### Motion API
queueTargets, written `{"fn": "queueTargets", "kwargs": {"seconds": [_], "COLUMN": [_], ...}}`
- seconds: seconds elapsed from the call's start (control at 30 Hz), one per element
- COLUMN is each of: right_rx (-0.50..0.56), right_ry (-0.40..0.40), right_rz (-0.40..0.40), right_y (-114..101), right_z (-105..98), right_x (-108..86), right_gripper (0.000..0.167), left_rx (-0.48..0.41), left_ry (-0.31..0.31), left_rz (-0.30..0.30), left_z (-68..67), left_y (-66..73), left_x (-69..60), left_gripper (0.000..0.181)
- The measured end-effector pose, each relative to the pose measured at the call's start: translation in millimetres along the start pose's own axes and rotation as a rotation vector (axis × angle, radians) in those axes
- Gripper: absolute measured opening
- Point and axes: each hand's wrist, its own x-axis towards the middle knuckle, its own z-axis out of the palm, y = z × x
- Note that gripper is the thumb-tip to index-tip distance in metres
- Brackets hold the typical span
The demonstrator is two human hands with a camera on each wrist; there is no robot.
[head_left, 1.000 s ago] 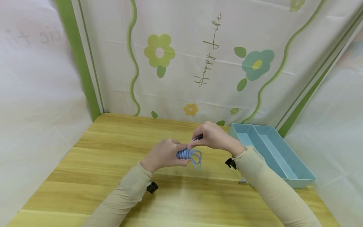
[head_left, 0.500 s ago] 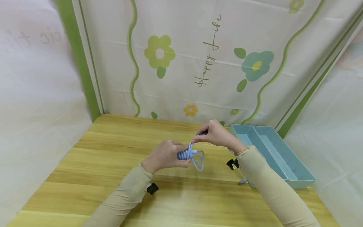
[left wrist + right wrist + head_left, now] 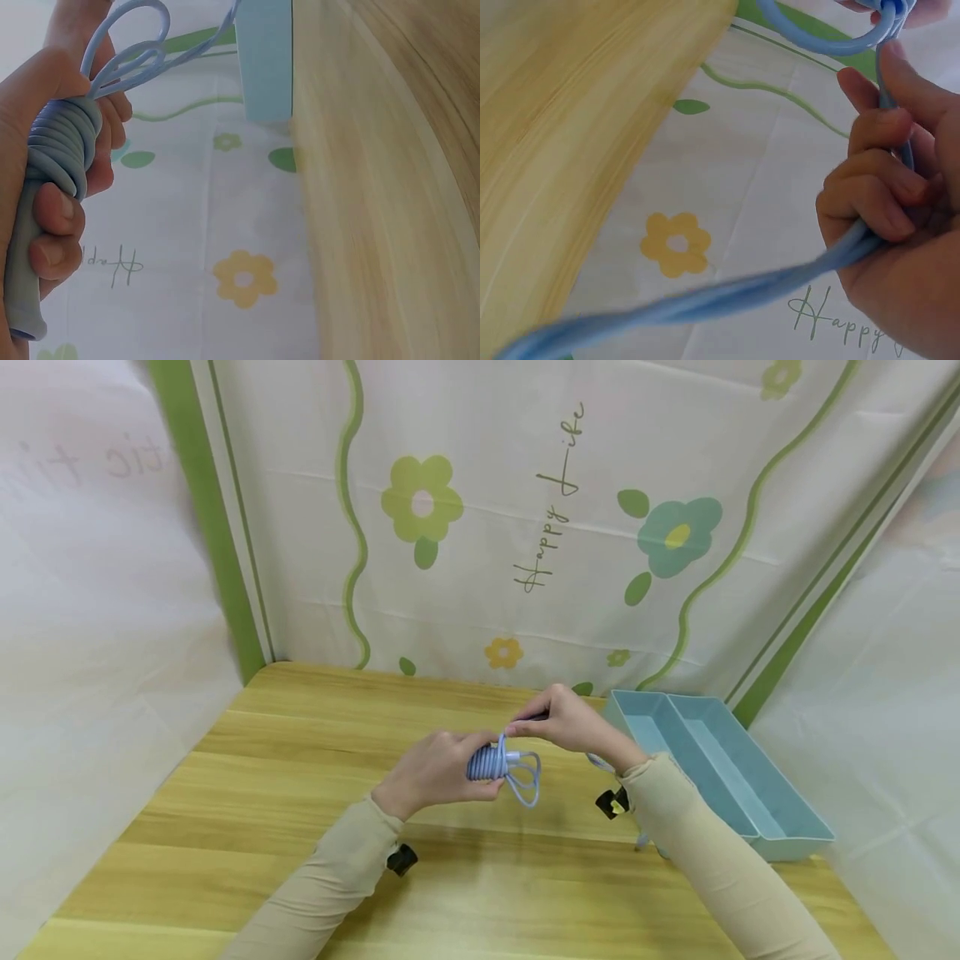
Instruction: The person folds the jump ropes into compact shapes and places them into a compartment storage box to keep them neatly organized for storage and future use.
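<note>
A light blue jump rope is wound in tight turns around its handle, making a coil (image 3: 486, 763) above the middle of the table. My left hand (image 3: 438, 767) grips the coil and handle (image 3: 26, 247), whose lower end shows in the left wrist view. Loose loops (image 3: 531, 777) stick out at the coil's right end. Close by on the right, my right hand (image 3: 566, 720) pinches the cord where it leaves the coil. In the right wrist view its fingers curl round the cord, and a twisted length (image 3: 727, 296) trails out below the palm.
A blue two-compartment tray (image 3: 795, 847) stands at the right of the wooden table (image 3: 300, 827), partly behind the right forearm. A small pale piece (image 3: 642, 841) shows beside the tray. White printed cloth (image 3: 465, 602) hangs behind the table and at both sides.
My right hand first moves up and right from the coil, drawing the cord with it, then dips slightly. The loops at the coil's end have shifted slightly right. My left hand stays nearly still.
</note>
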Motion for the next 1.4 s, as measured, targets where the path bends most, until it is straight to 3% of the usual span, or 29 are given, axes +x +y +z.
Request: {"fn": "queueTargets", "kwargs": {"seconds": [0.17,0.3,0.67,1.0,1.4], "right_rx": [0.031,0.033,0.044,0.112,0.179], "right_ry": [-0.047,-0.051,-0.076,-0.130,-0.051], "right_rz": [-0.024,-0.017,-0.032,-0.070,-0.113], "right_y": [5.0,8.0,11.1,12.3,15.6], "right_z": [1.6,3.7,4.2,7.1,12.5], "right_x": [-0.9,-1.1,-0.3,-0.4,-7.0], "right_gripper": [0.018,0.018,0.018,0.022,0.021], "left_rx": [-0.010,-0.037,-0.131,-0.217,-0.386], "left_ry": [0.030,0.056,0.053,0.099,0.211], "left_rz": [0.034,0.071,0.075,0.056,0.039], "left_z": [0.2,0.6,0.5,-6.5,-14.7], "left_y": [-1.0,-2.8,-3.0,-3.8,-9.9], "left_x": [-0.1,-0.8,0.4,2.3,6.3], "left_gripper": [0.059,0.054,0.052,0.049,0.034]}}
